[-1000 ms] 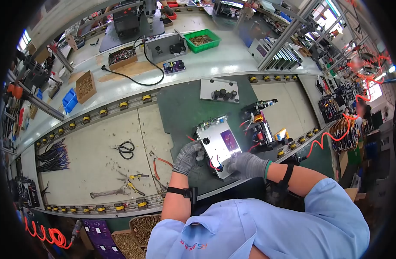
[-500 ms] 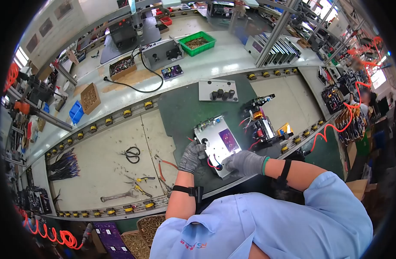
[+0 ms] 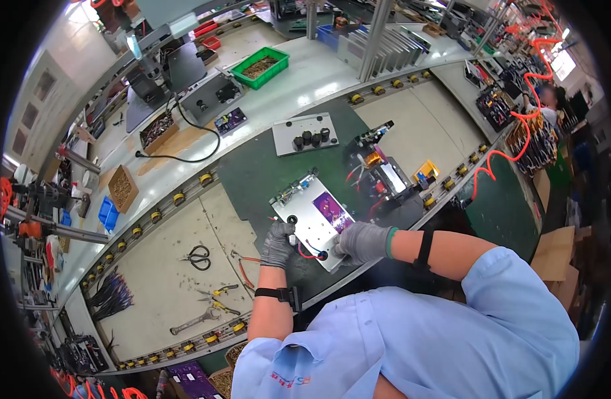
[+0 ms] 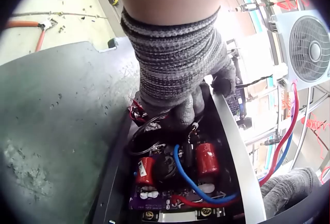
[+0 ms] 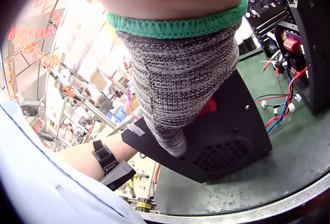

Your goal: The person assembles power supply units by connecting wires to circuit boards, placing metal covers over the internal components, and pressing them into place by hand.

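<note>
A metal-cased unit (image 3: 318,219) with a purple board on its top stands on the green mat. My gloved left hand (image 3: 277,245) is at its left side; the left wrist view shows that hand (image 4: 175,79) with its fingers reaching inside the open side, over red capacitors (image 4: 207,158), and its thumb at the metal edge. My right hand (image 3: 366,243) holds the right near corner. In the right wrist view the hand (image 5: 180,90) lies against the black vented panel (image 5: 221,154). Red and blue wires (image 3: 308,253) come through a hole in the top; the right fingertips are partly hidden.
Right of the unit stands another opened assembly (image 3: 385,179); behind is a metal plate with black cylinders (image 3: 305,134). Scissors (image 3: 199,257), pliers (image 3: 224,306) and a wrench (image 3: 193,322) lie to the left. A green bin (image 3: 259,67) stands on the far bench.
The head view has shifted, so the bench appears moved and turned. Both hands remain at the unit, with the left still at its left side and the right at its near corner.
</note>
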`<state>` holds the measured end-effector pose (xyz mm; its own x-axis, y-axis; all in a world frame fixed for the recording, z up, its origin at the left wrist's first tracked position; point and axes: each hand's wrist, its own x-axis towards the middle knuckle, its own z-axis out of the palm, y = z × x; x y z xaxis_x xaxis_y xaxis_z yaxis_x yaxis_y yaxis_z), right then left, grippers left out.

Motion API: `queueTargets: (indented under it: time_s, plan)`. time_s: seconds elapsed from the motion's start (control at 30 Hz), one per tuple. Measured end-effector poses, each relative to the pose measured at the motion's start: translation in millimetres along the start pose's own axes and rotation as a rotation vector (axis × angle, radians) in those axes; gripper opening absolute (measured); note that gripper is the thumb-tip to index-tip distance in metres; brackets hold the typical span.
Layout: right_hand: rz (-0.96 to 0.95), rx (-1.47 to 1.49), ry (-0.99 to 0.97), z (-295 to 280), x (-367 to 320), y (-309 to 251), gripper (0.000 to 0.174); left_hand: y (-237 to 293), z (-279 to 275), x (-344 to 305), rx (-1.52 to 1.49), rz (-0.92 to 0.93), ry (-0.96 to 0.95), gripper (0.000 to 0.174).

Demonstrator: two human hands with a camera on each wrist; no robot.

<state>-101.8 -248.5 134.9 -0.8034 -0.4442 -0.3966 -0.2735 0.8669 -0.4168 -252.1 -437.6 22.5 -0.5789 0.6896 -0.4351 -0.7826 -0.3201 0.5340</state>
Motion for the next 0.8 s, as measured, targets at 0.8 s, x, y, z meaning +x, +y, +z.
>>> queueTargets:
  time_s: [0.8]
  plan:
    - [0.022,0.038,-0.012,12.2,4.6,7.5,0.018,-12.1,-31.8,14.3,0.04,0.003,0.014,0.031]
